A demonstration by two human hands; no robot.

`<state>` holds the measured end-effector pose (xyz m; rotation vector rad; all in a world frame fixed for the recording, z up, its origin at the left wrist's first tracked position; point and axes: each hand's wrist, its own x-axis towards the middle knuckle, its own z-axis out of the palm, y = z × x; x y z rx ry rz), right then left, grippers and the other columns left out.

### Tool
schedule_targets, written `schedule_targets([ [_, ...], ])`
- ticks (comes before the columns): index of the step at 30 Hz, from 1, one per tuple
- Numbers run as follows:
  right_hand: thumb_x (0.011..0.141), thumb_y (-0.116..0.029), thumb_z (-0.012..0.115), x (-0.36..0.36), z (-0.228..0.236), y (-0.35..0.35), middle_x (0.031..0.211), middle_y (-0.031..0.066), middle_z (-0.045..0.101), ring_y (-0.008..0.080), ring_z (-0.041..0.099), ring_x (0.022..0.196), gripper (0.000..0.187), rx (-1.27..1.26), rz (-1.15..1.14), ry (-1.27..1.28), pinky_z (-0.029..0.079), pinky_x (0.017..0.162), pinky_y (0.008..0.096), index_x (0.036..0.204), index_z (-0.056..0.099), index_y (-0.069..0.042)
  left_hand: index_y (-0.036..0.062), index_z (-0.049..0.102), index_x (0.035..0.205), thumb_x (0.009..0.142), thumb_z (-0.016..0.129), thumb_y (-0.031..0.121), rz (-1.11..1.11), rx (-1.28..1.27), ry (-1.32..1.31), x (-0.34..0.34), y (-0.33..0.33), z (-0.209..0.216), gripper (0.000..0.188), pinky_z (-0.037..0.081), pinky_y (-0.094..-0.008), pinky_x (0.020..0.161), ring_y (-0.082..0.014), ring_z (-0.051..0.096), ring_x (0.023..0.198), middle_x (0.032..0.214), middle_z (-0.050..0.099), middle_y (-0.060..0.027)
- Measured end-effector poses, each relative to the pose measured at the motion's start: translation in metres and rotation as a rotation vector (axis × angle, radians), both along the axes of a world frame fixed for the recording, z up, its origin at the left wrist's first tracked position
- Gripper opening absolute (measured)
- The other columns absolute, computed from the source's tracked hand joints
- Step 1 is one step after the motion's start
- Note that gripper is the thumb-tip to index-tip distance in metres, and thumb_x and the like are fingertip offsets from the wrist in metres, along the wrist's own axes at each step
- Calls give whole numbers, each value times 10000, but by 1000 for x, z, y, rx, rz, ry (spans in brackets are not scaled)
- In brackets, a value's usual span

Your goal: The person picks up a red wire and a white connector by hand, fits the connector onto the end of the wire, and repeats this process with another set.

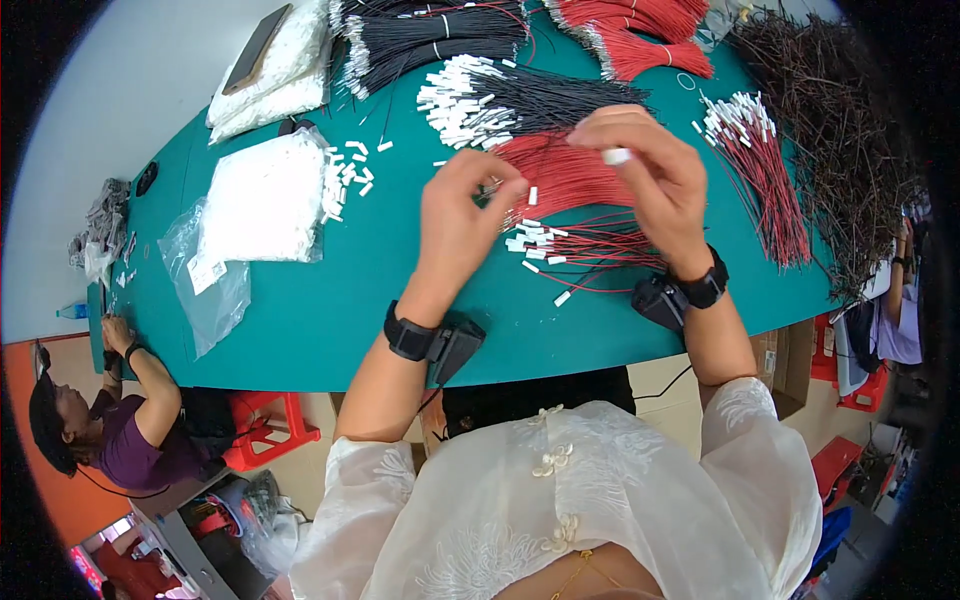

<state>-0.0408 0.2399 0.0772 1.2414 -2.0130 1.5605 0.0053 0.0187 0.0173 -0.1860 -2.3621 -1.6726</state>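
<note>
My left hand [462, 208] is closed in a pinch, thumb and forefinger tips meeting over the red wires. What it grips is too small to make out; a white connector [532, 196] shows just beside the thumb tip. My right hand [660, 175] is curled over the wires with its fingertips turned left. Something white [616, 156] shows at its thumb; whatever its fingertips grip is unclear. Below both hands lies a bundle of red wires [590, 185]. Nearer me are loose red and black wires with white connectors [537, 236]. Black wires with white connectors [530, 100] lie behind.
On the green table [350, 320] are a bag of white connectors [262, 200], scattered white connectors [350, 178] and a clear plastic bag [210, 285]. Wire bundles [765, 180] and a dark wire heap [835, 130] lie right. A co-worker [125, 430] sits at left.
</note>
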Motion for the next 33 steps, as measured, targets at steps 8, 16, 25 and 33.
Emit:
schedule_targets([
  [8, 848, -189, 754, 14, 26, 20, 872, 116, 680, 288, 655, 858, 219, 580, -126, 209, 522, 752, 393, 945, 712, 3, 47, 681, 849, 768, 818, 136, 32, -569, 255, 0, 14, -12, 182, 469, -430, 850, -316, 553, 947, 945, 592, -84],
  [16, 799, -156, 770, -1, -23, 4, 879, 113, 664, 320, 639, 851, 195, 622, -132, 95, 526, 749, 416, 893, 700, -1, 0, 723, 967, 867, 763, 104, 52, -88, 51, -3, 5, -7, 149, 508, -314, 707, -201, 655, 798, 893, 703, -72],
  [25, 828, -66, 716, -9, -50, -9, 932, 132, 662, 322, 639, 910, 159, 608, -60, 58, 534, 793, 405, 961, 679, 12, -36, 729, 1088, 963, 694, 96, -25, 457, -184, -2, -1, -9, 185, 518, -240, 741, -101, 649, 798, 904, 727, -57],
  [33, 912, -34, 660, -5, -35, -2, 906, 108, 688, 230, 675, 820, 75, 375, -14, -162, 540, 726, 337, 965, 658, 19, -29, 731, 1090, 932, 717, 55, -18, 535, -229, -3, -8, -7, 179, 542, -243, 780, -116, 689, 855, 940, 740, -77],
])
